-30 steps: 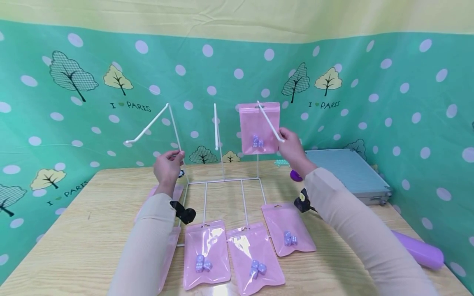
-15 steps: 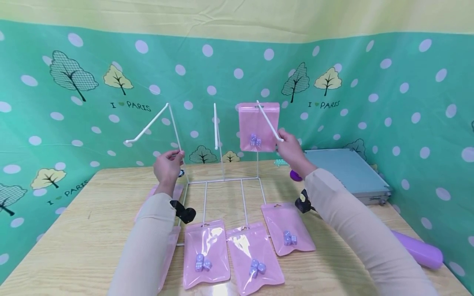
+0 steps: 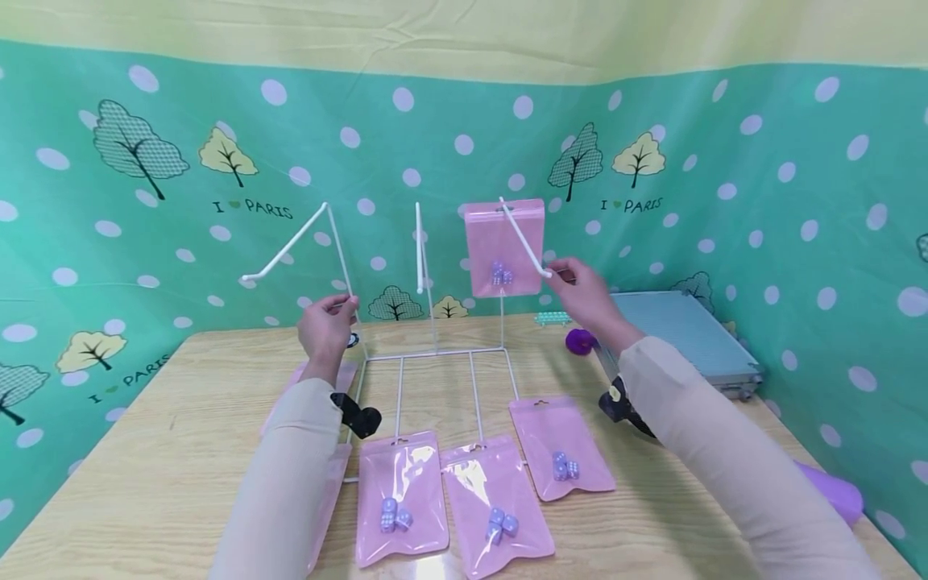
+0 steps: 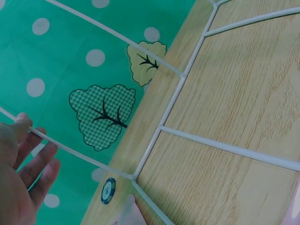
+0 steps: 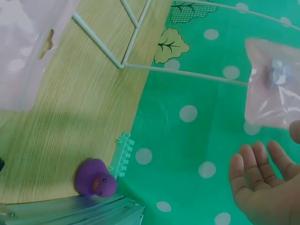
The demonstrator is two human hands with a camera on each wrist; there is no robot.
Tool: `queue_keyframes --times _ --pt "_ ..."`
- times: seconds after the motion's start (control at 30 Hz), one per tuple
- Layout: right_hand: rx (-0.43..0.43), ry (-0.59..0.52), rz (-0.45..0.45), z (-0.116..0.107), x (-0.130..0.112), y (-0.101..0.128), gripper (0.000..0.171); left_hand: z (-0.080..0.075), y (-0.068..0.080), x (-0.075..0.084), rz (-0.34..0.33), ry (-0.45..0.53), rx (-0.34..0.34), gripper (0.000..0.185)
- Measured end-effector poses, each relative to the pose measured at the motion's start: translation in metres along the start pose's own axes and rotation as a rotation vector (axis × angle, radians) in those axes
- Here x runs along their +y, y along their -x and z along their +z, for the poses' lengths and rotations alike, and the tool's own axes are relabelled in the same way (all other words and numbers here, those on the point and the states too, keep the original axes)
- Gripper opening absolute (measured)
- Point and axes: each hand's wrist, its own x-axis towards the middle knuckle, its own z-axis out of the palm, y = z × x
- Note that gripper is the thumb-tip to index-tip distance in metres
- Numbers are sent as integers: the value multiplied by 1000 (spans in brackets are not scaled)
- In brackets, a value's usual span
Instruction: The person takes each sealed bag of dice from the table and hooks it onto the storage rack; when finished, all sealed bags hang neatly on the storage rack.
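— Since the earlier frame the right hand (image 3: 590, 294) has drawn back to the right, off the pink bag (image 3: 503, 247) hanging on the rack's right hook (image 3: 524, 238); a purple duck (image 3: 581, 341) now shows below its wrist.

— What are its fingers doing?

— Straight and loosely spread, holding nothing. From the right wrist view the fingertips (image 5: 255, 164) sit just below and to the left of the bag (image 5: 274, 84), with a clear gap between. From the head view the index tip is near the hook's outer end; I cannot tell whether it touches.

— And the left hand (image 3: 326, 326)?

— Unchanged. Its fingers are curled round the left upright of the white wire rack (image 3: 435, 354), thumb and fingertips closing on the wire (image 4: 70, 149).

— What lies near the fingers?

— Below both hands, toward the person, three more pink bags lie flat on the wooden table (image 3: 181, 451): one (image 3: 401, 495) under the left hand's side, one (image 3: 496, 507) in the middle, one (image 3: 560, 447) under the right hand. A grey case (image 3: 685, 334) lies right of the right hand.
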Motion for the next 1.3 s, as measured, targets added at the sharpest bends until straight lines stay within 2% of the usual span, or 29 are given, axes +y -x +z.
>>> queue_keyframes --times 0.2,0.43,0.7,0.9,1.07,1.3 --pt "-33 48 -12 -10 8 11 36 -1 1 1 1 -7 2 36" --pt "-199 101 -80 -21 24 29 39 0 1 1 8 -17 4 36" --pt "-350 123 -181 -14 46 48 40 -1 1 0 14 -10 2 35" --pt "-450 152 -202 -6 63 58 43 0 1 -1 19 -13 5 35" --pt "-481 175 -205 4 73 63 40 0 1 -2 21 -15 0 35" --pt "-487 276 -172 15 82 65 40 0 1 0 17 -13 -2 36"
